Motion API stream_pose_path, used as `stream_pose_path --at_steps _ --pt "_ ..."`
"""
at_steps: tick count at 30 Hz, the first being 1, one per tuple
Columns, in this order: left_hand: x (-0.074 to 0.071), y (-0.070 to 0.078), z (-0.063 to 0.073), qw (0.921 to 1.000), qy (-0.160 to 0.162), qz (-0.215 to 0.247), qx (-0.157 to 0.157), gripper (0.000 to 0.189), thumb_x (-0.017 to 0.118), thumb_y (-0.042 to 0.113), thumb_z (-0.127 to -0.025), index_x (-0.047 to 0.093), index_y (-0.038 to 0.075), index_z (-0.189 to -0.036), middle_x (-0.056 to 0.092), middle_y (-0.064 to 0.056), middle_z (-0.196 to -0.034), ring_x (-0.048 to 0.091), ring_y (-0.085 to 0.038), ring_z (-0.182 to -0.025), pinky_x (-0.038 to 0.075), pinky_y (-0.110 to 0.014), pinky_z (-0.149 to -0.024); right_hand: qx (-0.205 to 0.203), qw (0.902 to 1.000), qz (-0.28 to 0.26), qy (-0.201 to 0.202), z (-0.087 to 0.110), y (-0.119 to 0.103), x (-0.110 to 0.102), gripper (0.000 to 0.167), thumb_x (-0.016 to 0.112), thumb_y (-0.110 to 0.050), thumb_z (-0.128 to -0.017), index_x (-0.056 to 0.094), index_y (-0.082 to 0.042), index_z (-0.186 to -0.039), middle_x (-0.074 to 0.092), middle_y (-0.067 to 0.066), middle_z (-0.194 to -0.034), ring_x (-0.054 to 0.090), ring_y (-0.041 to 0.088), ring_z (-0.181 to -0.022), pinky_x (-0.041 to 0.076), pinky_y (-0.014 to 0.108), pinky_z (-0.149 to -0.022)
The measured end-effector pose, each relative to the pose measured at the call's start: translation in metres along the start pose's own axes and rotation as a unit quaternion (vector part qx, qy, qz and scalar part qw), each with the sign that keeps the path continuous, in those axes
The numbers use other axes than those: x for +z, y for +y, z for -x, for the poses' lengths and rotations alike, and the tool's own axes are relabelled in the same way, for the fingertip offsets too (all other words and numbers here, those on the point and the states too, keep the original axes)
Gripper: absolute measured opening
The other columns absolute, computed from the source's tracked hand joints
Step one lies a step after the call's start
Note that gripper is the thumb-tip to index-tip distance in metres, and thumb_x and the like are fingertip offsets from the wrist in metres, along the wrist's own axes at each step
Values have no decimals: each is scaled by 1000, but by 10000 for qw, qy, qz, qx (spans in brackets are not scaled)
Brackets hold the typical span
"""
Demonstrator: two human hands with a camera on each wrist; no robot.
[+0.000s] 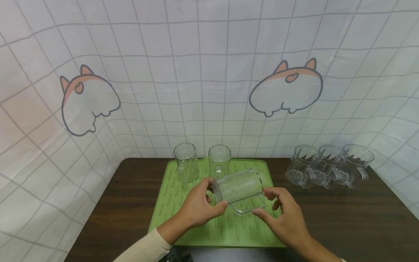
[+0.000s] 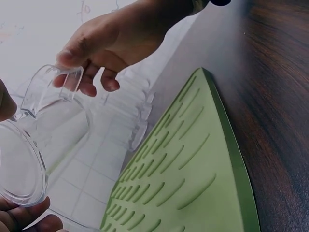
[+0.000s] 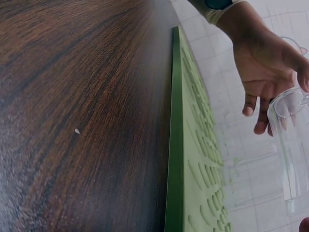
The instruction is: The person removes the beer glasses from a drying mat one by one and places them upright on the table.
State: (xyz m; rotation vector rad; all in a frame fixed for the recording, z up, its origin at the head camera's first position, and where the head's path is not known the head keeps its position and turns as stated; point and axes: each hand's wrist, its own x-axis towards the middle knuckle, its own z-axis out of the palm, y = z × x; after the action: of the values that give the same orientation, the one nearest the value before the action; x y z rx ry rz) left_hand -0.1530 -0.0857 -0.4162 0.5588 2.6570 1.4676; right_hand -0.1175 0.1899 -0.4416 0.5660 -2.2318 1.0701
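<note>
A clear, cylindrical, glass-like mug [image 1: 240, 186] is held sideways, seemingly for steadiness, above a green, rectangular, rubbery mat [image 1: 229, 234]: gripped by the left hand [image 1: 200, 206] at nine o'clock, handle pinched by the right hand [image 1: 284, 214] at four.

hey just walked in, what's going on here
A person is holding a clear mug tilted on its side above a green mat. The left hand grips one end, and the right hand pinches the handle toward the other end. Two other clear glasses stand at the back of the mat, and three clear mugs stand on the dark table to the right.
</note>
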Motion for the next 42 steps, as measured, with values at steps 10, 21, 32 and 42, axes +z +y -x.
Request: stream_pose_path --at_steps 10,21,32,42 --pt "0 -4 2 9999 27 117 111 64 76 40 -88 52 8 -139 58 -5 -116 59 -20 -87 51 -36 -71 744 9966 254 -245 1 -6 -1 38 92 -21 -76 68 -12 -104 63 -6 -100 54 6 -77 51 29 -63" --pt "2 -5 3 9998 33 131 141 64 77 39 -87 52 9 -138 60 -4 -117 59 -24 -88 51 -35 -68 570 9972 429 -242 2 -4 -1 29 92 -21 -74 69 -16 -92 58 -14 -94 53 5 -77 50 27 -62" --pt "5 -5 4 9994 -52 285 199 65 79 35 -84 51 15 -139 58 1 -114 59 -29 -87 52 -34 -67 468 9987 41 -184 5 -3 -2 32 92 -16 -73 67 -22 -93 61 -12 -96 56 7 -69 50 28 -59" --pt "9 -8 4 9992 -40 -174 360 74 79 41 -85 52 7 -145 53 1 -108 59 -27 -80 51 -31 -65 275 9991 -291 -99 4 -5 -6 37 92 -9 -72 66 -21 -95 62 -10 -95 58 8 -69 52 28 -59"
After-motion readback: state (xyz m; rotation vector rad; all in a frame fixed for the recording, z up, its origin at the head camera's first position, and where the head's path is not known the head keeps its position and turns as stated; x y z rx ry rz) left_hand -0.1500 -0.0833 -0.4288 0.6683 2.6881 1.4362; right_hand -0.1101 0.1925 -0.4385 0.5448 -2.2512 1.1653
